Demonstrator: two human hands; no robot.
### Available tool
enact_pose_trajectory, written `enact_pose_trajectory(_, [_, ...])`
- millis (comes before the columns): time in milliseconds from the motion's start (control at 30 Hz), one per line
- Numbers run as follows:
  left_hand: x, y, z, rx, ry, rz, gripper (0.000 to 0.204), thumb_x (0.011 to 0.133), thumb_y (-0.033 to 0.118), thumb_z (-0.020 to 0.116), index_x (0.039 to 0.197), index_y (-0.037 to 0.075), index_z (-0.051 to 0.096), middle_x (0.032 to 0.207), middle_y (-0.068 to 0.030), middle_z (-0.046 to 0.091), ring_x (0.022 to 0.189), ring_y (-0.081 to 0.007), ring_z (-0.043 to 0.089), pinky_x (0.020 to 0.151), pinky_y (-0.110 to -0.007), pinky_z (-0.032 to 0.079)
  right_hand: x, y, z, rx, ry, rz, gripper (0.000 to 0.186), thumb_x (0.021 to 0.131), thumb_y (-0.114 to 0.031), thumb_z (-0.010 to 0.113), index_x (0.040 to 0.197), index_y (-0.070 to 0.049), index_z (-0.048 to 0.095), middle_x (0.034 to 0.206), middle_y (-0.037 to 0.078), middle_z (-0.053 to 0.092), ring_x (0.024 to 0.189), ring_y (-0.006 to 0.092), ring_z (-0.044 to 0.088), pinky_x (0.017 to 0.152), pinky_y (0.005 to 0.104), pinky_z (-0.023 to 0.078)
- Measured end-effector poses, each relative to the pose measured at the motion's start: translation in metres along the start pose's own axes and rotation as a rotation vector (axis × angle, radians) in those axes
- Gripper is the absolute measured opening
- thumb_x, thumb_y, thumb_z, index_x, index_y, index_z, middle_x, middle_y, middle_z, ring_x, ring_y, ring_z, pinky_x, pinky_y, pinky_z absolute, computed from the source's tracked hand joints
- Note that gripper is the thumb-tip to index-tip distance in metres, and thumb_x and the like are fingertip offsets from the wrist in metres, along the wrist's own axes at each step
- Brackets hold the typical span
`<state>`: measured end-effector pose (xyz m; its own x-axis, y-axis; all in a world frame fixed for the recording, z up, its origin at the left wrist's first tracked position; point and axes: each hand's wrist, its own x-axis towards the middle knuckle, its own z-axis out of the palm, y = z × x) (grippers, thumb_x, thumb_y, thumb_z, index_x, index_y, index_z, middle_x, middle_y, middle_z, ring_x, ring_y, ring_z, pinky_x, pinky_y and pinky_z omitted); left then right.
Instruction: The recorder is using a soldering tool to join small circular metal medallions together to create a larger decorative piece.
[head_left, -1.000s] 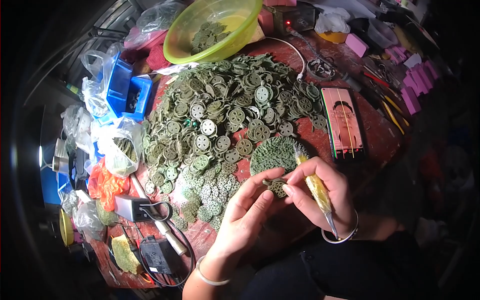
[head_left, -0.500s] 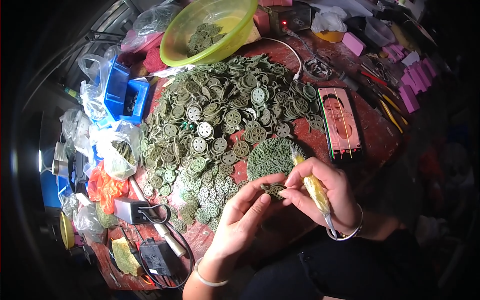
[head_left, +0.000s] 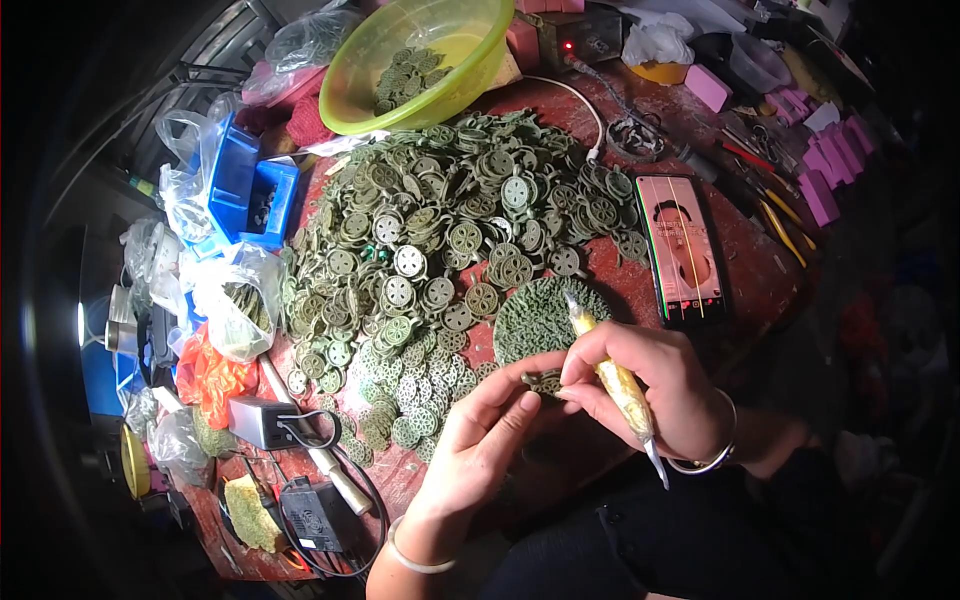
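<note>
Green and coin-like, a small openwork piece (head_left: 545, 382) is seen in the head view just below the centre of the frame, held between both hands and partly covered by fingers. Its left edge is pinched by the thumb and forefinger of the left hand (head_left: 478, 440); its right edge is met by the thumb and forefinger tips of the right hand (head_left: 650, 385), though whether it is gripped there cannot be told. Across the right hand a slim yellow-wrapped tool (head_left: 622, 390) is also grasped, its upper tip pointed toward the upper left, in front of a round, rough green pad (head_left: 540, 325). The middle of the frame is filled by a heap of similar pieces (head_left: 430, 225), spread over a red table (head_left: 745, 260). More pieces are contained in a yellow-green basin (head_left: 347, 80) at upper centre. A lit phone (head_left: 685, 250) is placed right of the heap, pink blocks (head_left: 835, 162) are gathered at upper right, and blue bins (head_left: 232, 175) are set at upper left, above an orange bag (head_left: 212, 375).
</note>
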<state>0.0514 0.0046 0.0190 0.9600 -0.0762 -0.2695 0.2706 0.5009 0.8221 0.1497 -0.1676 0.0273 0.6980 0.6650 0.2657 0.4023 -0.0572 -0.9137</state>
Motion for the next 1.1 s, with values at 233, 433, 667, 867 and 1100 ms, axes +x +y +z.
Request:
enact_pose_trajectory(233, [-0.002,0.001,0.003,0.070,0.075,-0.062,0.035,0.104,0.005,0.043,0.137,-0.005,0.046,0.122,-0.0121,0.060,0.113,-0.0174,0.060,0.101,-0.032,0.048,0.008,-0.005,-0.010,-0.089,-0.118,-0.096,0.017,0.083,0.001,0.066,0.096,-0.005,0.057,0.081,0.010,0.063,0.074,0.0254,0.067,0.064,0.0346,0.051])
enact_pose_trajectory(433, [-0.005,0.001,0.002,0.123,0.117,-0.061,0.037,0.101,0.006,0.049,0.135,-0.008,0.046,0.120,-0.0172,0.062,0.111,-0.0254,0.063,0.099,-0.038,0.051,0.012,-0.008,-0.011,-0.141,-0.176,-0.164,0.013,0.083,0.002,0.060,0.093,-0.004,0.054,0.081,0.011,0.060,0.072,0.0277,0.065,0.063,0.0369,0.050])
enact_pose_trajectory(667, [-0.005,0.005,0.002,0.151,0.015,-0.011,0.035,0.102,0.005,0.049,0.135,-0.006,0.048,0.115,-0.0124,0.065,0.107,-0.0156,0.063,0.095,-0.027,0.048,0.015,-0.007,-0.016,-0.131,-0.218,-0.167,0.014,0.082,0.002,0.062,0.090,-0.004,0.052,0.080,0.011,0.059,0.070,0.0288,0.064,0.062,0.0379,0.049])
enact_pose_trajectory(867, [-0.002,0.000,0.005,0.116,0.106,0.034,0.029,0.102,0.009,0.052,0.124,-0.008,0.056,0.109,-0.0156,0.067,0.098,-0.0202,0.068,0.091,-0.031,0.054,0.011,-0.004,-0.007,-0.080,-0.141,-0.150,0.020,0.080,0.002,0.068,0.091,-0.004,0.053,0.081,0.012,0.060,0.071,0.0304,0.064,0.063,0.0379,0.049])
enact_pose_trajectory(1100, [0.002,0.002,0.004,-0.052,0.092,-0.030,0.030,0.101,0.010,0.053,0.123,-0.009,0.056,0.117,-0.0180,0.064,0.102,-0.0225,0.066,0.092,-0.035,0.056,-0.003,-0.001,0.004,0.111,0.016,-0.021,0.020,0.084,0.004,0.070,0.097,-0.001,0.056,0.081,0.007,0.060,0.070,0.0119,0.065,0.058,0.0282,0.056])
